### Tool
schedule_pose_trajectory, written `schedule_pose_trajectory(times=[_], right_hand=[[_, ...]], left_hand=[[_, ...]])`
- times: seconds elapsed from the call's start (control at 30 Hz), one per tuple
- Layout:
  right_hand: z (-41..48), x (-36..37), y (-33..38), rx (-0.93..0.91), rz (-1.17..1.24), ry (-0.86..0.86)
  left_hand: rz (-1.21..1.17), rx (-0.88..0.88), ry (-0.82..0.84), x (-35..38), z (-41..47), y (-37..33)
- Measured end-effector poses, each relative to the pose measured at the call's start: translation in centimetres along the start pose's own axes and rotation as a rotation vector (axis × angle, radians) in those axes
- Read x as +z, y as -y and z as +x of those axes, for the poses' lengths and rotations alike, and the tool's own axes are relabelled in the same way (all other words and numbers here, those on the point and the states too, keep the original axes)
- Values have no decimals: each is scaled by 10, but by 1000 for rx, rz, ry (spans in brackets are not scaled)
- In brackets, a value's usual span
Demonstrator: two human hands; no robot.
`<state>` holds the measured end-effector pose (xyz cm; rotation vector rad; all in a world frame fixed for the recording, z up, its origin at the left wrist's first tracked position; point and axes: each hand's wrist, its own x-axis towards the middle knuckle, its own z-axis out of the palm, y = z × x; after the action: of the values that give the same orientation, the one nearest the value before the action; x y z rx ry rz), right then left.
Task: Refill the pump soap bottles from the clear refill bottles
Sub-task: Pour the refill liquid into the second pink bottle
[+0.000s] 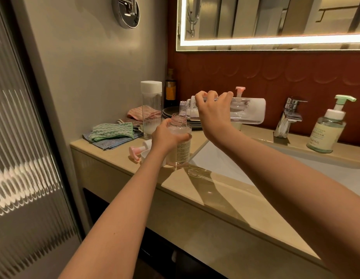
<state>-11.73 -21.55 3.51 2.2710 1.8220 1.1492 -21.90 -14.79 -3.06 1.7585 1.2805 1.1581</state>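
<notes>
Left hand (pixel 167 135): we see its fingers and thumb wrapped round the shoulder of the pink-tinted clear plastic pump bottle (pixel 182 151), clasping it.
Pump bottle: it stands upright on the beige counter (pixel 118 170), just beside the left rim of the white sink basin (pixel 215 164). Its threaded neck is open and rises above the fingers, and its printed label shows below them.
Right hand (pixel 211 111): its fingers curl over the top of the long clear refill bottle (pixel 245 111), gripping it near the neck end.
Refill bottle: it is held almost level above the sink's back-left corner. Its open mouth sticks out to the left of the fingers, right above the pump bottle's neck. We cannot tell whether they touch. The white-filmed body runs out to the right of the hand.
Pink pump head with white collar (pixel 137 152): it lies on its side on the counter, left of the sink.
Tall clear bottle with white cap (pixel 151 105): it stands upright, further left of the sink, toward the wall.
Green-and-blue folded cloths (pixel 110 133): they lie well left of the sink.
Green-pump soap bottle (pixel 326 127): it stands on the sink's back ledge, far right.
Small puddle (pixel 195 172): we see it on the counter at the sink's front-left corner.
</notes>
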Motion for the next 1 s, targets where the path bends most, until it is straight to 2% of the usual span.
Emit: schedule_pose_trajectory(times=[1.0], right_hand=[[1, 2, 1, 9, 0, -13]], left_hand=[[-3, -11, -3, 0, 0, 1]])
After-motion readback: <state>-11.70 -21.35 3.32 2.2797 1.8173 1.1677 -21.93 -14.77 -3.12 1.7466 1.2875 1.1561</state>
